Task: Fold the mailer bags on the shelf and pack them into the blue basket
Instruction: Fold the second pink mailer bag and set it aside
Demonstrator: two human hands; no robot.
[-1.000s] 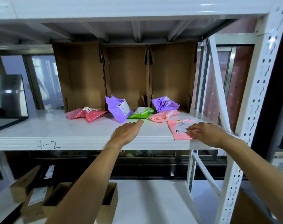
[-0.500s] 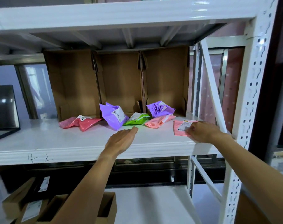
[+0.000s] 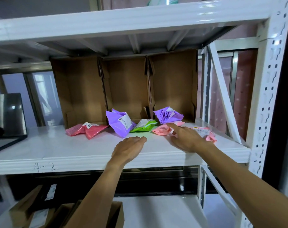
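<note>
Reaching comes first: my right hand stretches out with fingers straight and a little apart, holding nothing, its forefinger over the pale pink bag; I cannot tell whether it touches. My left hand is flat, fingers together, low on the shelf just before the green bag. I judge it best to drag the pale pink bag forward onto bare shelf, press the air out with the left palm, then crease it squarely. The blue basket is out of view.
</note>
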